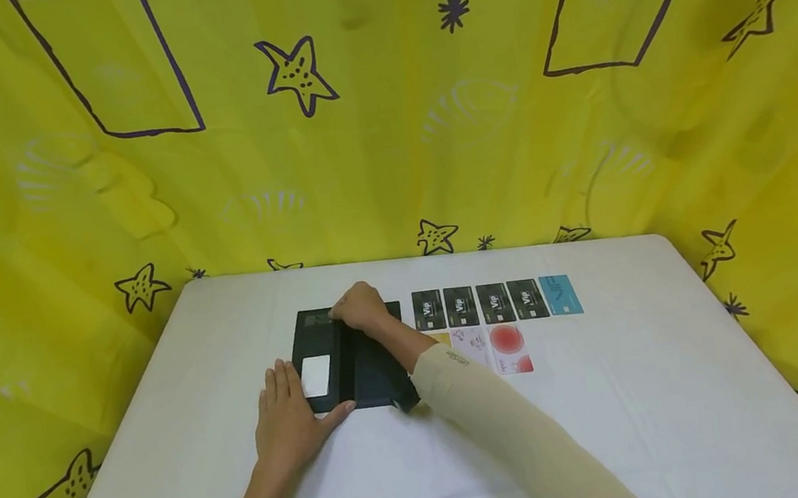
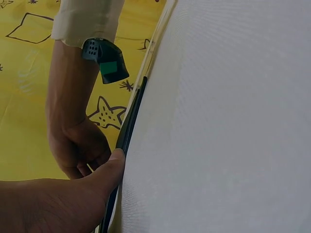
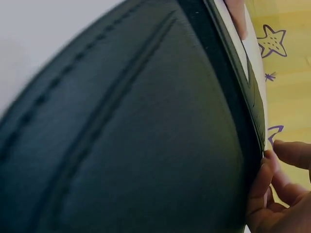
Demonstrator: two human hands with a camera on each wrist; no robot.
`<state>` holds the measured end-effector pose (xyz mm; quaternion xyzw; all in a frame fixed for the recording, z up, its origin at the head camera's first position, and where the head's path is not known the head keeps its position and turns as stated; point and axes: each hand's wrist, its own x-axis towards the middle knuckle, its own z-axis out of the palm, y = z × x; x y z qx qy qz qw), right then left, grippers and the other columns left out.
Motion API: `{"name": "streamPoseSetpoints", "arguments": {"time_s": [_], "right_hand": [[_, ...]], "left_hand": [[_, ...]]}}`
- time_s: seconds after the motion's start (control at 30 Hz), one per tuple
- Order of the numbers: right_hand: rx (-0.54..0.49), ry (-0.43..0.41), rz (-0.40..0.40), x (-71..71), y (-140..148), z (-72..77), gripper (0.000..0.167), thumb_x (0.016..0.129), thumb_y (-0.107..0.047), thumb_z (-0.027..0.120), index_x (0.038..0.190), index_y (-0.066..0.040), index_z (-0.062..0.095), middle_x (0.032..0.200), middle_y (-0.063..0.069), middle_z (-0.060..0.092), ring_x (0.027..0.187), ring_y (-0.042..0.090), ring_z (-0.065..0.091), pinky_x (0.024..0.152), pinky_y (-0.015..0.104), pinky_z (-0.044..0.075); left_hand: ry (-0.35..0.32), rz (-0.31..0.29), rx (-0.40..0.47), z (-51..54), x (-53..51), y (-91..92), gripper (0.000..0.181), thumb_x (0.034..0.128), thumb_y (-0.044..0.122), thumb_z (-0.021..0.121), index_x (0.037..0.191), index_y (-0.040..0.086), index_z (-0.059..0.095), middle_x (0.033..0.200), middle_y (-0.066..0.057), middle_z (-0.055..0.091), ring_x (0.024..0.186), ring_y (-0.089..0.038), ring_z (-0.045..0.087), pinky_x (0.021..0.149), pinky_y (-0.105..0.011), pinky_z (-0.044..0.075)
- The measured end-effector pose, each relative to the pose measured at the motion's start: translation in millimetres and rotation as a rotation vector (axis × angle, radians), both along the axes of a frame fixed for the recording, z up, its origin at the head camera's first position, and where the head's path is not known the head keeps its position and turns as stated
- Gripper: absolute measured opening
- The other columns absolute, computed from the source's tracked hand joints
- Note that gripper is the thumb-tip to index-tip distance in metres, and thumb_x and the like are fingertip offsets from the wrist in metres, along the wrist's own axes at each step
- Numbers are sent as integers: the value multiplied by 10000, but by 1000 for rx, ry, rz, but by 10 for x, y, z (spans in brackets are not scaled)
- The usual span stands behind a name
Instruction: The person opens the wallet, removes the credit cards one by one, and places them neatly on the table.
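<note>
A black wallet (image 1: 377, 370) lies spread open on the table, a white card-like rectangle (image 1: 316, 376) on its left half. My left hand (image 1: 287, 423) rests at the wallet's lower left corner, fingers straight along the left side and thumb at the bottom edge. At the top, near the fold, is my right hand (image 1: 361, 308), its fingers curled against the left half's upper part; a dark rectangle (image 1: 317, 319) shows beside them. In the right wrist view, fingertips (image 3: 266, 167) meet the edge with the thumb close by. Whether a card is between them is hidden.
Right of the wallet, several black Vip cards (image 1: 460, 306) and a blue card (image 1: 561, 295) form a row. Below it lie a white card with red circles (image 1: 510, 349), a pale patterned card (image 1: 469, 342) and a yellow card, partly covered by my right forearm. A yellow curtain (image 1: 372, 160) hangs behind.
</note>
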<state>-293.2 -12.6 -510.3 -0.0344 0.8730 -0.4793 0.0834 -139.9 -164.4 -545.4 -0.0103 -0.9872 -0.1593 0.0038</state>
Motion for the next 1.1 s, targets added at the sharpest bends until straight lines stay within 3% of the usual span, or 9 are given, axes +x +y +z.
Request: {"name": "streamPoseSetpoints", "arguments": {"time_s": [0.23,0.47,0.67,0.83,0.97,1.1], "right_hand": [[181,-59,-55,-69,-119,41,300,916,-262,834,892,16,727,714,29,574,638,156,529,541,275,438],[197,-98,-42,-162,-143,63,286,953,-240,795,836,4,702,705,32,541,617,167,487,526,283,406],[108,-95,-88,-230,-201,27,308,997,-218,742,808,18,680,681,44,508,588,171,479,506,278,399],[8,3,-133,-219,-233,-5,313,1009,-159,708,772,44,726,654,44,593,575,147,505,497,255,396],[-47,95,-128,-183,-204,-8,226,991,-96,715,824,30,802,805,48,746,685,127,607,555,241,458],[-147,59,-132,-162,-153,12,85,907,-20,801,974,30,815,982,98,764,870,175,681,680,264,560]], "left_hand": [[8,-3,8,0,7,13,1251,851,641,778,1550,-223,205,1640,-403,182,1535,-547,164,1220,-652,205],[17,-6,0,6,-2,21,1255,848,657,773,1550,-221,215,1638,-402,193,1531,-549,178,1216,-655,212],[14,4,3,20,6,3,1258,840,648,786,1549,-222,216,1638,-405,191,1529,-554,176,1215,-658,212],[16,7,2,12,15,2,1263,832,646,793,1546,-224,220,1635,-408,196,1525,-559,180,1212,-661,217],[17,2,-1,12,8,11,1263,833,649,788,1542,-228,221,1630,-412,200,1520,-565,190,1207,-665,227],[26,-3,-13,17,-7,15,1266,833,663,777,1535,-236,227,1624,-420,205,1515,-568,202,1203,-665,239]]}}
